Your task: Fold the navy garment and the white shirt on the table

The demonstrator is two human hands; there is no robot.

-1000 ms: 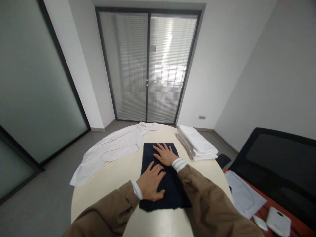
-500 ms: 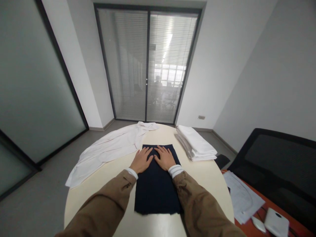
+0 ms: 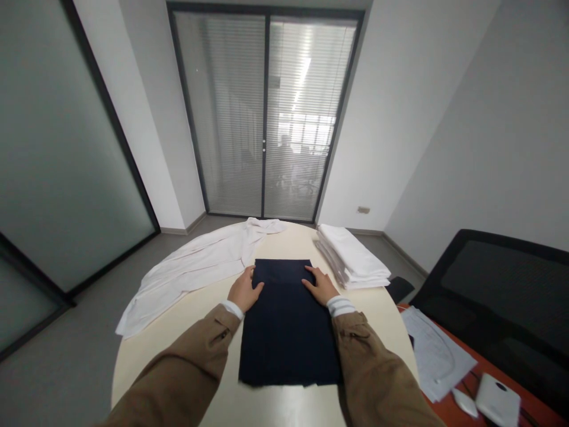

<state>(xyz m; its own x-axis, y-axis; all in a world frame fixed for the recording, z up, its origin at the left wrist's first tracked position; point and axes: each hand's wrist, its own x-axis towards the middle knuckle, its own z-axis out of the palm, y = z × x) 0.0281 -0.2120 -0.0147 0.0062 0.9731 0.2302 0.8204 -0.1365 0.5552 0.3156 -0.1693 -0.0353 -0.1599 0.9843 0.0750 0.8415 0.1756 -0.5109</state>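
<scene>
A folded dark navy cloth point(image 3: 288, 332) lies flat in front of me, its long sides running away from me. At its left far edge rests my left hand point(image 3: 243, 290), thumb over the cloth and fingers along the side. My right hand point(image 3: 322, 287) mirrors it at the right edge, thumb and fingers spread apart. Both hands look open and touch the cloth's borders; the undersides of the fingers are hidden. Part of the cloth's right edge is covered by my right sleeve.
The cloth lies on a round cream table point(image 3: 178, 338). A white garment point(image 3: 191, 267) spreads over the left far side. A stack of folded white cloths point(image 3: 355, 258) sits at the right far edge. Beyond are papers point(image 3: 438, 356), a white mouse point(image 3: 464, 403) and a black mesh chair point(image 3: 498, 290).
My hands have moved apart from the middle of the navy cloth to its left and right edges. More of its upper surface shows now.
</scene>
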